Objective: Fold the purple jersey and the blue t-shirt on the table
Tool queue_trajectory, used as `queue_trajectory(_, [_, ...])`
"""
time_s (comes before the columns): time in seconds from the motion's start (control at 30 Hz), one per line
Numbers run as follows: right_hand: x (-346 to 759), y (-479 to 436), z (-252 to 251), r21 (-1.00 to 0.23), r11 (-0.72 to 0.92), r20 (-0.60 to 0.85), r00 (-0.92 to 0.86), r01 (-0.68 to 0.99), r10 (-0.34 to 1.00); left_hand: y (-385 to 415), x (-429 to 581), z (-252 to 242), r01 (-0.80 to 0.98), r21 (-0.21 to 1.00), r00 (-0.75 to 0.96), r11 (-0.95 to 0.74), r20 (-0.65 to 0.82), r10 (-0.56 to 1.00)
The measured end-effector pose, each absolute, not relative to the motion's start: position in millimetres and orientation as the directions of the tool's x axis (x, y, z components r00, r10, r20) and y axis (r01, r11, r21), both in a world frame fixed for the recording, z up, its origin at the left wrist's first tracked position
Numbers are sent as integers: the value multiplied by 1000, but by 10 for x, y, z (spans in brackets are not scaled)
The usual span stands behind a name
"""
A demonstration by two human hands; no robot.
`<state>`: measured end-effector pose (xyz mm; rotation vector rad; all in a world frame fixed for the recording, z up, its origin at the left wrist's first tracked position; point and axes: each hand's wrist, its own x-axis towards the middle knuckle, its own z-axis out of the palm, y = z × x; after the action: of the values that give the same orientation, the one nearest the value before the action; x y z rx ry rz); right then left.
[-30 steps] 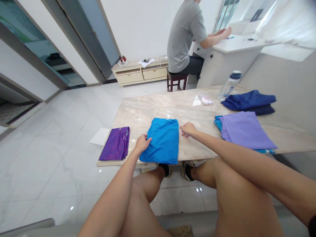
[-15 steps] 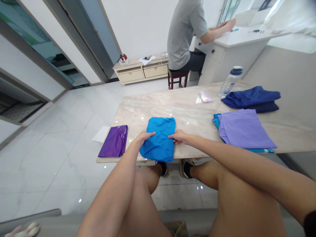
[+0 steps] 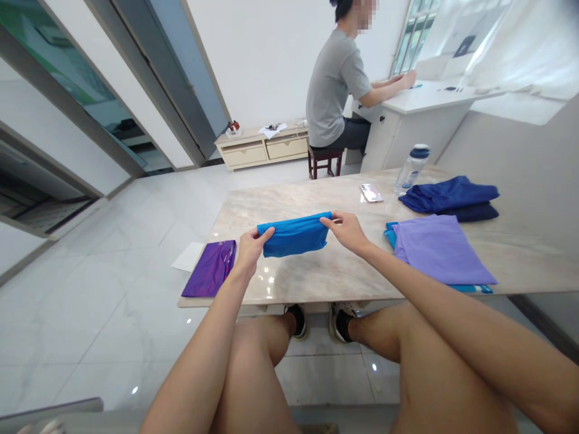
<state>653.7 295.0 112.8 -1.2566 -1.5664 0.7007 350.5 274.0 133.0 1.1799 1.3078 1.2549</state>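
A blue cloth (image 3: 296,237), folded into a narrow strip, hangs above the marble-patterned table (image 3: 289,283) between my two hands. My left hand (image 3: 254,244) pinches its upper left corner with the thumb on the near side. At the upper right corner, my right hand (image 3: 342,228) is closed on the cloth between thumb and fingers. Left of my left hand lies a folded purple cloth (image 3: 208,269) on the table. Over on the right, a folded lavender cloth (image 3: 443,250) rests on top of a blue one (image 3: 473,289).
Dark blue clothing (image 3: 452,196) lies at the back right beside a clear bottle (image 3: 409,172) and a phone (image 3: 371,193). White paper (image 3: 187,257) shows past the table's left edge. A person in grey (image 3: 332,90) sits on a stool at a white desk (image 3: 420,99).
The blue cloth has been lifted off the table and now shows as a narrower strip. Both hands have moved up and farther apart. The view has tilted up slightly.
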Motion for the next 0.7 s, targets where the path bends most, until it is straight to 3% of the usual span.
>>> queue_trajectory(0.17, [6533, 2932, 1449, -710, 469, 615, 138, 524, 776, 2736, 3566, 1521, 260, 931, -277, -255, 325, 904])
queue_trajectory(0.3, [6478, 2885, 1543, -755, 504, 601, 137, 419, 787, 2695, 3575, 1589, 315, 865, -212, -391, 465, 859])
queue_trajectory(0.4, [6434, 2872, 1512, -820, 434, 512, 141, 374, 847, 2622, 3592, 1628, 241, 895, -189, -376, 423, 886])
queue_trajectory(0.57, [6367, 2983, 1295, -812, 340, 451, 140, 475, 882, 2707, 3582, 1436, 270, 917, -206, -293, 352, 913])
queue_trajectory(0.63, [6352, 3049, 1144, -800, 230, 352, 122, 554, 928, 2806, 3556, 1221, 319, 935, -230, -153, 233, 945])
queue_trajectory(0.7, [6347, 3090, 978, -733, 64, 175, 96, 677, 980, 2879, 3522, 965, 396, 914, -250, 88, 15, 968])
